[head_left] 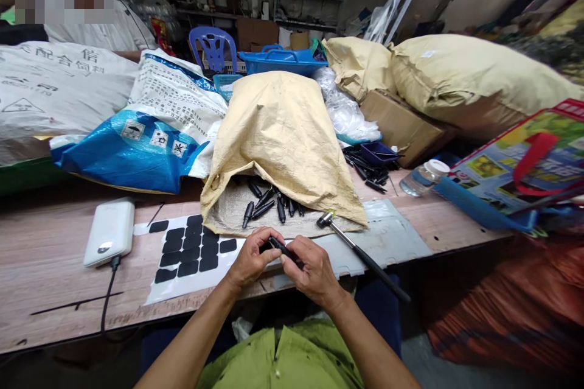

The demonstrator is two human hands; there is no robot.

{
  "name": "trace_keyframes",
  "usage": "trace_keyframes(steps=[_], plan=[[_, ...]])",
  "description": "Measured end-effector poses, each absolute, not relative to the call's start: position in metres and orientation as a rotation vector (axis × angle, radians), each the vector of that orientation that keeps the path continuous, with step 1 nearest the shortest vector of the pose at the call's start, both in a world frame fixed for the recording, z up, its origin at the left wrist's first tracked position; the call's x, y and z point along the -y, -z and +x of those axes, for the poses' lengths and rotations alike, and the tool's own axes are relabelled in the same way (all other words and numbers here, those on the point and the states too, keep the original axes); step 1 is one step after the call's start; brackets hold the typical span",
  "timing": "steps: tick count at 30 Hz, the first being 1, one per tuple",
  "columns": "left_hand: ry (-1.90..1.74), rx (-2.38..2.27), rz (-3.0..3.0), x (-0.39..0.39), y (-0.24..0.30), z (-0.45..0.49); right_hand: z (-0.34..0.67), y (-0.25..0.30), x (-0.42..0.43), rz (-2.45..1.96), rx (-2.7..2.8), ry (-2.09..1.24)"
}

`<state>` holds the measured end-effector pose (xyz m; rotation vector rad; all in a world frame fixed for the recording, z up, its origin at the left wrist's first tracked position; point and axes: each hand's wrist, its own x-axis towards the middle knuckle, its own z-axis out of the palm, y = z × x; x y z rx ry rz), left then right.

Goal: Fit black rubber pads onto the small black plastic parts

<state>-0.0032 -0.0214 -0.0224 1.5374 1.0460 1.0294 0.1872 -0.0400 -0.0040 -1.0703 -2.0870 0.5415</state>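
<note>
Just in front of the sack's mouth, both hands meet at the table's front edge. My left hand (pixel 252 258) is closed, pinching one end of a small black tubular part (pixel 281 248). My right hand (pixel 314 267) grips its other end, fingers curled around it. Whether this is one piece or two joined pieces I cannot tell, since the fingers cover much of it. Several similar black parts (pixel 280 209) lie in the open mouth of a tan woven sack (pixel 283 127). A small hammer (pixel 360 252) with a black handle rests right of my right hand.
On the left are a sheet of black stickers (pixel 185 249), a white power bank (pixel 109 232) with a cable, and a blue-and-white sack (pixel 132 139). To the right stand a lidded jar (pixel 422 179), a cardboard box (pixel 396 124) and more black parts (pixel 365 170). Another person sits far left.
</note>
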Motion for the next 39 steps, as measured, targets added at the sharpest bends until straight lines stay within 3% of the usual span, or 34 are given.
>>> trace_keyframes(steps=[22, 39], plan=[[-0.862, -1.115, 1.845, 0.023, 0.016, 0.002, 0.225, 0.002, 0.048, -1.068, 2.083, -0.717], [-0.919, -1.160, 1.777, 0.024, 0.022, 0.003, 0.194, 0.010, 0.040, -1.069, 2.107, -0.384]])
